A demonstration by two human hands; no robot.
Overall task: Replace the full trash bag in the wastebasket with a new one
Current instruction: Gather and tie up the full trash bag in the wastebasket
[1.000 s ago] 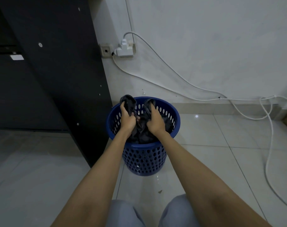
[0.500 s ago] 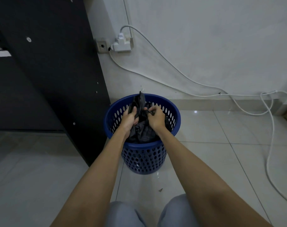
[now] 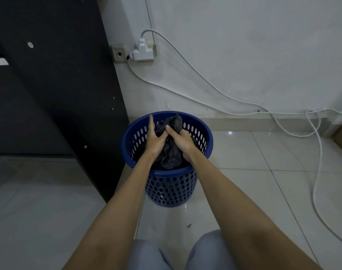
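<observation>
My right hand (image 3: 182, 142) is curled round the gathered neck of the black trash bag (image 3: 171, 152), thumb up against the twisted top that pokes out above my fist. My left hand (image 3: 154, 140) lies flat beside it, fingers straight and pointing at the far rim, its thumb and palm pressed against the bunched plastic without closing round it. Both hands sit just inside the mouth of the blue wastebasket (image 3: 167, 188).

As I judge it, I am early in the job: the bag's mouth is gathered and perhaps being tied, but the bag is not yet lifted out, and I see no fresh bag anywhere in view. Left to do: finish the closure, pull the full bag clear, fetch a new one and line the basket.

The wastebasket stands on the tiled floor (image 3: 244, 191), just beside the dark cabinet (image 3: 59, 94) and near the wall. It holds the crumpled bag, which fills much of the opening. What is inside the bag I cannot tell.
</observation>
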